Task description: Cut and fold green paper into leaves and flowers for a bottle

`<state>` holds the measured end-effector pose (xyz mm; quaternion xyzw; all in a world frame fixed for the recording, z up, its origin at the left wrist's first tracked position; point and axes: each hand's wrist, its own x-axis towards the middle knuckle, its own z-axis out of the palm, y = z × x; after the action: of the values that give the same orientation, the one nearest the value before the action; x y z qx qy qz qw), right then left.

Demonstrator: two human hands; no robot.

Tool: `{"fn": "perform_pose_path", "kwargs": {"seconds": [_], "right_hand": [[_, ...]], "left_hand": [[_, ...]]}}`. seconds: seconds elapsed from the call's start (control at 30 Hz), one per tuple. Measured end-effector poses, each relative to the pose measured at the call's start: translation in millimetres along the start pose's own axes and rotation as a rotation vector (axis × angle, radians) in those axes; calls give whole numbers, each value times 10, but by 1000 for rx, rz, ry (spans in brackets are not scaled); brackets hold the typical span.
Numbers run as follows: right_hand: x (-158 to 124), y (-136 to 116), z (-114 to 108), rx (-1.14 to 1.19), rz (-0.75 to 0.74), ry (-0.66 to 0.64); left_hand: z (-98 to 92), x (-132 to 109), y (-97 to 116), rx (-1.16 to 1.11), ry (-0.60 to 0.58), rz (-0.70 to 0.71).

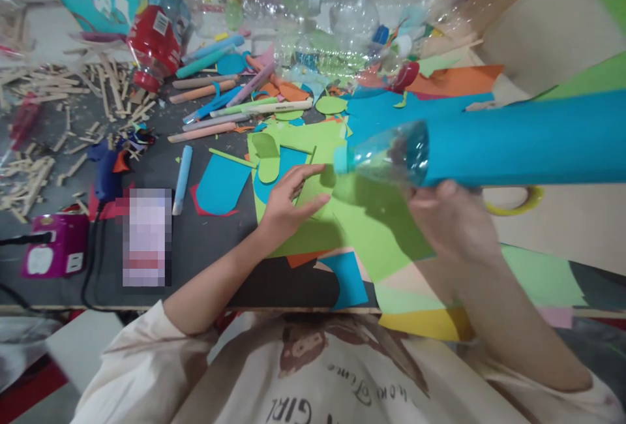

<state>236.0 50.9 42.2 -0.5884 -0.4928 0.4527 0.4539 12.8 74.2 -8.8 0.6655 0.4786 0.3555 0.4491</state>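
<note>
A clear plastic bottle (pixel 391 150), its body wrapped in blue paper (pixel 523 140), is held above the right part of the tabletop (pixel 195 241). Its long axis runs across the view, nearly level, with the neck slightly lower in view than the wrapped end. The pale turquoise cap (pixel 341 159) points left; the other end runs out of view on the right. The right hand (pixel 454 222) holds the bottle from its near side, close to where the paper meets the clear shoulder. The left hand (pixel 293 199) is empty, thumb and fingers spread apart, near the cap, over a green sheet (pixel 364 228). Behind that hand lie felt-tip pens (pixel 235 101); a yellow tape roll (pixel 533 202) lies beyond the right hand.
</note>
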Motion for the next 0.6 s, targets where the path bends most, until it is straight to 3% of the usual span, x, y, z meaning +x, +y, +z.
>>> {"fn": "perform_pose_path", "kwargs": {"seconds": [0.13,0.23,0.37,0.4,0.43,0.53,0.6], "right_hand": [[-335,195,101,457,269,-18],[-420,289,93,553,376,-53],[-504,257,-22,437,433,-488],[-527,225,-61,367,398,-554],[-545,186,-102,265,316,-541],[-531,56,-214,-213,-122,-170],[-459,-29,-271,-545,-332,-50]], "left_hand": [[-18,-21,36,-51,-56,67],[-31,-29,69,-51,-64,92],[-35,-13,78,10,-67,64],[-35,-8,78,19,-76,65],[-34,-5,78,24,-89,71],[-34,-6,82,22,-142,109],[-35,-12,87,22,-175,132]]}}
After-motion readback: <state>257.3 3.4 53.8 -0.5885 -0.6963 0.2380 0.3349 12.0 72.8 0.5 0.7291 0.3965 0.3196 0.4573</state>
